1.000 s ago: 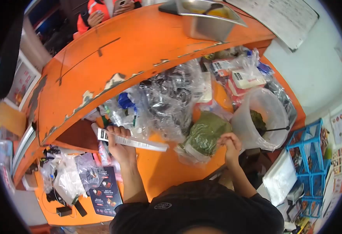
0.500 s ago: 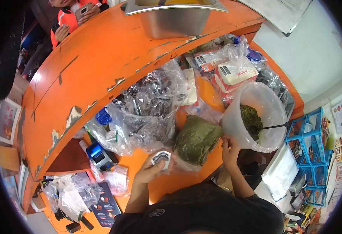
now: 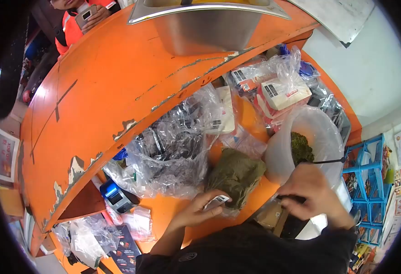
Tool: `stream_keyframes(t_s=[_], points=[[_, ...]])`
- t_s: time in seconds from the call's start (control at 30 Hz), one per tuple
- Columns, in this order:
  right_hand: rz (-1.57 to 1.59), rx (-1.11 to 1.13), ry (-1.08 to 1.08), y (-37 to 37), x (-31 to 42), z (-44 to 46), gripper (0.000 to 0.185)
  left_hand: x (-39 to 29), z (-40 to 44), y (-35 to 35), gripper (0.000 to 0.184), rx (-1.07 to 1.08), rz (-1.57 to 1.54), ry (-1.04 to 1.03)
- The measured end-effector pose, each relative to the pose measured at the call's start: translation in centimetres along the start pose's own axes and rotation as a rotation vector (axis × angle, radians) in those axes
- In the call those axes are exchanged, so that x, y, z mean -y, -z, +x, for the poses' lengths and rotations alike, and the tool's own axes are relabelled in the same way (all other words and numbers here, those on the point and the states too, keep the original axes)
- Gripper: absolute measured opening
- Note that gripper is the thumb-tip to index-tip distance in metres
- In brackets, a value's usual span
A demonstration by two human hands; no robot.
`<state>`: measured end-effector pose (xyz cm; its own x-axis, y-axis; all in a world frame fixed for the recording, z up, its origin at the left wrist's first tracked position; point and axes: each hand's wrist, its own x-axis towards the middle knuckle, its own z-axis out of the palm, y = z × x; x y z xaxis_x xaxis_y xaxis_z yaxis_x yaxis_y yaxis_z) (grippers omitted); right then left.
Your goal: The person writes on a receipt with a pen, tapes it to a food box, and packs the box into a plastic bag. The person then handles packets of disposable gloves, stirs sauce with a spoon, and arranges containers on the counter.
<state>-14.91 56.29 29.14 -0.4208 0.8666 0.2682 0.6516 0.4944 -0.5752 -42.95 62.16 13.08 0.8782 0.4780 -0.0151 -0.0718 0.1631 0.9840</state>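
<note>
My left hand [image 3: 203, 210] pinches a small white packet with dark print [image 3: 216, 201] by the near edge of a clear plastic bag of green leafy material [image 3: 237, 176]. The bag lies on the orange counter. My right hand [image 3: 308, 192] hovers in front of a translucent plastic tub [image 3: 280, 153], its fingers curled; a dark patch shows between them, and I cannot make out what it is. Dark green chopped stuff [image 3: 302, 147] sits inside the tilted tub, with a black-handled utensil [image 3: 328, 161] resting across it.
An orange curved ledge [image 3: 95, 105] carries a steel pan [image 3: 207, 32]. Beneath it are plastic-wrapped goods [image 3: 168, 146] and boxes [image 3: 282, 93]. A blue-black device [image 3: 117, 195] stands left, blue baskets [image 3: 365, 182] right. Across the ledge, a person in orange [image 3: 72, 32] holds a phone.
My right hand has moved from beside the green bag to the right, in front of the tub. My left hand has shifted right and nearer with the packet, which is now tilted.
</note>
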Motion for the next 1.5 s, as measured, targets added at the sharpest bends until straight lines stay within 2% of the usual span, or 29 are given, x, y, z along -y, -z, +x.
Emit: stream_keyframes(t_s=[0.1,0.17,0.23,0.3,0.37,0.47,0.57,0.67,0.8,0.87,1.07,1.17,1.27,1.4,1.5], points=[[-0.219,0.065,-0.06,3.4,-1.8,4.2,0.015,-0.3,0.5,0.4,0.032,0.055,-0.05,0.006],[-0.298,0.131,-0.093,3.6,-5.7,6.9,0.033,-0.4,0.8,0.5,0.032,0.069,-0.068,-0.01],[-0.367,0.31,-0.133,3.4,-11.7,9.6,0.043,-0.6,1.2,0.3,0.033,0.071,-0.092,-0.021],[-0.826,0.311,-0.048,3.5,-18.3,10.7,0.046,-0.7,1.5,0.1,0.034,0.07,-0.109,-0.026],[-1.186,0.466,-0.23,5.2,-22.2,10.5,0.05,-0.9,1.8,0.0,0.035,0.076,-0.116,-0.024],[-1.105,0.581,-0.483,6.5,-25.8,9.8,0.04,-0.6,1.7,0.2,0.036,0.076,-0.119,-0.017],[-0.631,0.342,-0.507,8.3,-28.4,8.2,0.028,0.4,1.5,0.8,0.037,0.038,-0.13,-0.025],[-0.792,0.106,-0.254,10.6,-29.2,6.9,0.016,0.1,1.3,1.2,0.037,-0.011,-0.166,-0.017],[-0.671,-0.234,-0.306,15.3,-28.7,7.2,0.014,0.0,1.4,2.2,0.039,-0.025,-0.198,-0.018],[-0.55,-0.373,-0.4,17.3,-28.0,7.4,0.019,0.2,1.5,2.2,0.038,-0.045,-0.205,-0.054],[-0.472,-0.399,-0.296,17.9,-25.8,8.3,0.023,0.8,1.8,2.0,0.036,-0.056,-0.239,-0.078],[-0.491,-0.337,-0.39,18.0,-26.4,8.0,0.023,1.1,1.5,2.0,0.037,-0.089,-0.233,-0.091],[-0.504,-0.326,-0.337,17.3,-27.2,7.7,0.022,1.6,1.0,2.3,0.037,-0.069,-0.217,-0.064],[-0.432,-0.309,-0.422,16.3,-26.5,7.4,0.022,1.1,1.4,1.8,0.037,-0.123,-0.244,-0.112],[-0.463,-0.278,-0.357,16.0,-26.6,7.3,0.021,1.1,1.5,1.8,0.038,-0.113,-0.267,-0.096]])
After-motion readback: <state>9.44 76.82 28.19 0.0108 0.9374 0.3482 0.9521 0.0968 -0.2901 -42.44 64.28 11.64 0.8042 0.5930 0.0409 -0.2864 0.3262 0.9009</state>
